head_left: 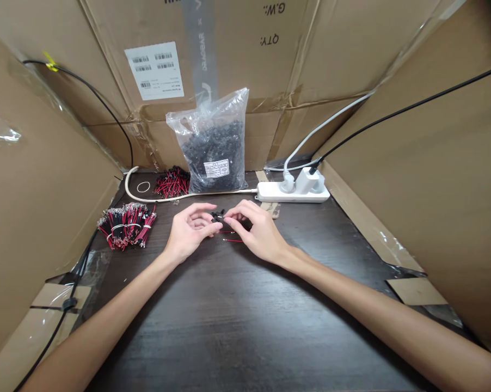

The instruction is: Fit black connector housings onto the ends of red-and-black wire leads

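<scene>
Head view, left to right: we see bundled red-and-black wires (pixel 127 226) on the table (pixel 229 326). Our left hand (pixel 187 231) holds small black pieces (pixel 216 216) between thumb and fingers. Red wire (pixel 232 240) shows just below. Our right hand (pixel 264 231) meets the pieces, fingertips close together; we cannot tell whether they clamp anything.

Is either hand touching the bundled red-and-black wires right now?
No, the bundled red-and-black wires lie on the tabletop with a clear gap to the left hand, and the right hand is farther off.
</scene>
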{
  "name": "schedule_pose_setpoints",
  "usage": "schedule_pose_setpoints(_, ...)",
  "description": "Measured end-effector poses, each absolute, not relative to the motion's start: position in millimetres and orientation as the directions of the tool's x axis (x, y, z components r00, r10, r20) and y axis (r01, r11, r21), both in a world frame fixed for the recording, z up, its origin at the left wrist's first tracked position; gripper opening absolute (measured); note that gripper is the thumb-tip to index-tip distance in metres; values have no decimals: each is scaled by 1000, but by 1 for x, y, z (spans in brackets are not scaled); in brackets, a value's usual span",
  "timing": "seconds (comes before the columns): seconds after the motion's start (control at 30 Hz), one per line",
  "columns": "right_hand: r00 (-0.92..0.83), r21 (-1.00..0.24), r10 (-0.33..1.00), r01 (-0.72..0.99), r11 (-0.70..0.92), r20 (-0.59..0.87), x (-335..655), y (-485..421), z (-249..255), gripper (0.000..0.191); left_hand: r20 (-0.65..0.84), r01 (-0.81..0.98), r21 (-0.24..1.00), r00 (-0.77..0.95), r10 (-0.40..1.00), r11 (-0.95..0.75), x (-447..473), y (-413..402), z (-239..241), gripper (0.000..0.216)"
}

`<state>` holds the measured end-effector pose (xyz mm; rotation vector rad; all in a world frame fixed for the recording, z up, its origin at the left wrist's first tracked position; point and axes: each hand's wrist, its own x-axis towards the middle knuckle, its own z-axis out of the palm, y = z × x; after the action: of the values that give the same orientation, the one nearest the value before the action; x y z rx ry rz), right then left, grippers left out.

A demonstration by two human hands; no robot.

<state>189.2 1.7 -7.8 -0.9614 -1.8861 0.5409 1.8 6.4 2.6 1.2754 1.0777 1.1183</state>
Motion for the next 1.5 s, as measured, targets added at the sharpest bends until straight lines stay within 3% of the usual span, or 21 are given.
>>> schedule_pose_setpoints(0.13,-272,-701,803,392,596,531,189,2,-9,12,16,25,1000,82,996,-18,4,5,5,32)
schedule_pose_setpoints(0.47,-271,-706,806,389,592,526,189,2,-9,11,-58,9,998,14,998,58,4,4,3,44)
schedule_pose_setpoints(0.7,-269,-703,809,400,588,523,190,4,-11,10,-24,-81,996,87,996,31,4,6,0,42)
schedule_pose_setpoints(1.5,-255,-692,781,363,623,570,190,3,-12,13,-23,-38,999,150,988,29,4,8,1,37)
